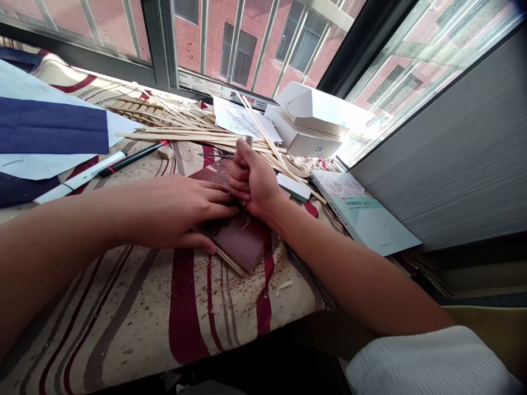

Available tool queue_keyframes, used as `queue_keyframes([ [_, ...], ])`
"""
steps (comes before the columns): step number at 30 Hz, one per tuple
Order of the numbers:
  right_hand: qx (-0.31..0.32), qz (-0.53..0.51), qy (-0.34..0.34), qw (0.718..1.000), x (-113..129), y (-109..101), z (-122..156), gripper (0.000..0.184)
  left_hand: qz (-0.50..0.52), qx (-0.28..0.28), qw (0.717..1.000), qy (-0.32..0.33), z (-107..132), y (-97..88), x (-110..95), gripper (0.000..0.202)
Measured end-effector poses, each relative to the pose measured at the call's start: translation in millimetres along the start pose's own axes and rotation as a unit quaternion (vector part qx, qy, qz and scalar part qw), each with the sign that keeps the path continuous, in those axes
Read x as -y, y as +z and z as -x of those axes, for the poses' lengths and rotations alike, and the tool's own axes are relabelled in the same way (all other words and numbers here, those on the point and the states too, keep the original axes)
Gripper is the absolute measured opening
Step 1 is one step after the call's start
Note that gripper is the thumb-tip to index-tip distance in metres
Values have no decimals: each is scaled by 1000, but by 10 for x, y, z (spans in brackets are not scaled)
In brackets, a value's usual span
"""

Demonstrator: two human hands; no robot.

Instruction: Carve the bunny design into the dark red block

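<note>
Left hand (173, 211) flat, fingers spread, resting on a maroon sandpaper sheet (241, 241) atop bamboo strips (224, 262) — right hand (251, 184) fisted around a grey-tipped tool (249, 141), mostly hidden — striped cushion (181, 312) beneath, shavings scattered.

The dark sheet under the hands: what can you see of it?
The dark sheet is flat and maroon-brown with a matt face, possibly sandpaper, though the picture cannot settle that. It lies on a striped cloth, one corner toward the camera, and is dusted with pale specks. The left hand rests on it, and the right hand hides its far part. Thin wooden strips emerge along its lower left edge.
</note>
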State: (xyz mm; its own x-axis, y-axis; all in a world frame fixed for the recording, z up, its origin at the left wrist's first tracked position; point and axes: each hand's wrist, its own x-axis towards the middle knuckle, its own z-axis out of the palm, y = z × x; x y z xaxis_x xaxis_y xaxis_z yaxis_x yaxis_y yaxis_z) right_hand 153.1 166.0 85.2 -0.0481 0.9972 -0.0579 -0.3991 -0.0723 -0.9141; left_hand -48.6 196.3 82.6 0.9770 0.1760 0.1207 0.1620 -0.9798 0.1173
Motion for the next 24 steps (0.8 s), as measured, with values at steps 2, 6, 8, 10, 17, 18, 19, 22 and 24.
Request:
queue_keyframes([
  [2,-2,-16,18,1000,21,-23,4,56,9,-2,1000,1,8,-10,3,64],
  [6,-25,-30,-25,999,48,-42,41,54,22,-8,1000,-3,19,-30,9,63],
  [8,-28,-18,-54,998,46,-33,61,52,20,-2,1000,-7,24,-32,12,67],
  [10,-24,1,-70,997,33,-17,70,51,17,3,1000,-12,29,-30,15,70],
  [17,-63,42,-109,991,-82,54,42,52,34,0,999,-14,43,-19,20,69],
  [18,-80,41,-120,989,-92,65,40,53,36,0,999,-14,41,-17,23,69],
  [19,-91,39,-125,987,-96,73,39,54,35,2,999,-14,37,-17,25,70],
  [22,-61,35,-92,993,-77,79,35,58,19,17,1000,-16,17,-16,31,71],
  [24,-18,27,-51,998,-60,64,28,61,11,25,999,-18,7,-14,32,69],
])
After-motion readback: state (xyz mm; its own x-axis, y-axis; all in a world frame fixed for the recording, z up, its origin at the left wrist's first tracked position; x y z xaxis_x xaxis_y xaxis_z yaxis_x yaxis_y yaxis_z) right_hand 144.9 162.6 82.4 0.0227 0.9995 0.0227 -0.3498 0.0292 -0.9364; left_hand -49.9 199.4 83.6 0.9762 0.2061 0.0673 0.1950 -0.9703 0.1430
